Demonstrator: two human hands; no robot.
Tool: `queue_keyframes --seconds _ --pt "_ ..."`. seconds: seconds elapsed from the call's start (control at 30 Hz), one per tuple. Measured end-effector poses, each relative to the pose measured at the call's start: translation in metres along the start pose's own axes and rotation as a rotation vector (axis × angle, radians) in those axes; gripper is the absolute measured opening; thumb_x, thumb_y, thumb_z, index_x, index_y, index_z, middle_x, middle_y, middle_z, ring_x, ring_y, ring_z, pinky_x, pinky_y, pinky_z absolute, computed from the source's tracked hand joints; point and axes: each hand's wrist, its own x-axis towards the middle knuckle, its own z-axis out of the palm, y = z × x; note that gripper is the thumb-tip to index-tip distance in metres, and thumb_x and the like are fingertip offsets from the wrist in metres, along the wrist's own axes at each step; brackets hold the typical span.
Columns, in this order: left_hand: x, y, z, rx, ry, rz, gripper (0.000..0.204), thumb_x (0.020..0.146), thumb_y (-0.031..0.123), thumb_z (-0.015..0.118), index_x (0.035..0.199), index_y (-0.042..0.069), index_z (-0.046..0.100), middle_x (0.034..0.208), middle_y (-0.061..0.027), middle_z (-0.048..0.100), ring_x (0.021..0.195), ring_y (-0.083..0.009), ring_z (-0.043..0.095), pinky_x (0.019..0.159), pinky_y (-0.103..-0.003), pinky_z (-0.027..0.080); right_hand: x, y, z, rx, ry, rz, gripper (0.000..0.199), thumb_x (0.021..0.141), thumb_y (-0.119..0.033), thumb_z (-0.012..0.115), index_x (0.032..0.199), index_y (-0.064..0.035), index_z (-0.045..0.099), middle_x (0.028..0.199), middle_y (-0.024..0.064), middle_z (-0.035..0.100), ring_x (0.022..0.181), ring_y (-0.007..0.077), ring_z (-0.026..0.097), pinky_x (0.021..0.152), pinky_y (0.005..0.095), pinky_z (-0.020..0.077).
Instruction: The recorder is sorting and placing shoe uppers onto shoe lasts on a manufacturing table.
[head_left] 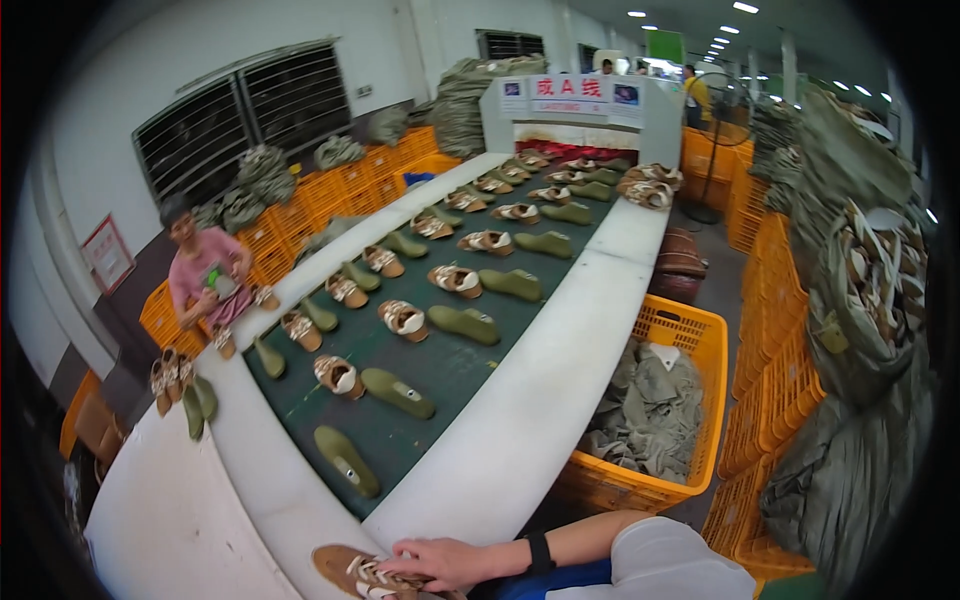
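Note:
My right hand reaches in from the lower right with a black band on its wrist. Its fingers are curled over a brown lace-up shoe that lies on the white side rail at the bottom edge. My left hand is out of view. Beyond the shoe runs a dark green conveyor belt. It carries several brown-and-white shoes, each paired with an olive green shoe last.
Across the belt, a person in a pink top handles a shoe. An orange crate of olive fabric pieces stands right of the rail. Stacked orange crates and bulging sacks line the right. A white tunnel machine closes the far end.

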Motion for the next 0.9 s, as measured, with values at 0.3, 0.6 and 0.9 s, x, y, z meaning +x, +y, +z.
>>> queue_keyframes --seconds 0.3,0.6,0.9 --pt "0.005 0.007 0.004 0.123 0.270 0.280 0.084 0.083 0.016 0.064 0.144 0.007 0.007 0.140 -0.0215 0.027 0.126 -0.0321 0.034 0.103 -0.042 0.033 -0.002 0.018 0.024 -0.068 0.083 0.000 0.048 0.076 -0.012 0.059 0.122 -0.0092 0.050 0.093 0.0100 0.051 0.084 0.0289 0.055 0.070 0.0360 0.0485" --pt "0.017 0.061 0.024 0.690 0.228 0.656 0.063 0.067 0.004 0.068 0.126 0.000 0.043 0.125 -0.0185 0.044 0.113 -0.0333 0.047 0.095 -0.037 0.039 0.022 -0.009 -0.028 0.093 0.188 0.184 0.054 0.067 0.001 0.067 0.118 -0.0067 0.053 0.092 0.0108 0.053 0.075 0.0249 0.058 0.066 0.0309 0.0495" --pt "0.013 0.062 0.011 0.765 0.361 0.636 0.048 0.076 0.004 0.061 0.121 0.001 0.047 0.085 -0.0159 0.063 0.074 -0.0314 0.062 0.064 -0.038 0.051 0.028 -0.016 -0.019 0.240 0.113 0.208 0.046 0.072 0.000 0.067 0.116 -0.0054 0.054 0.088 0.0092 0.054 0.072 0.0184 0.057 0.062 0.0277 0.0491"
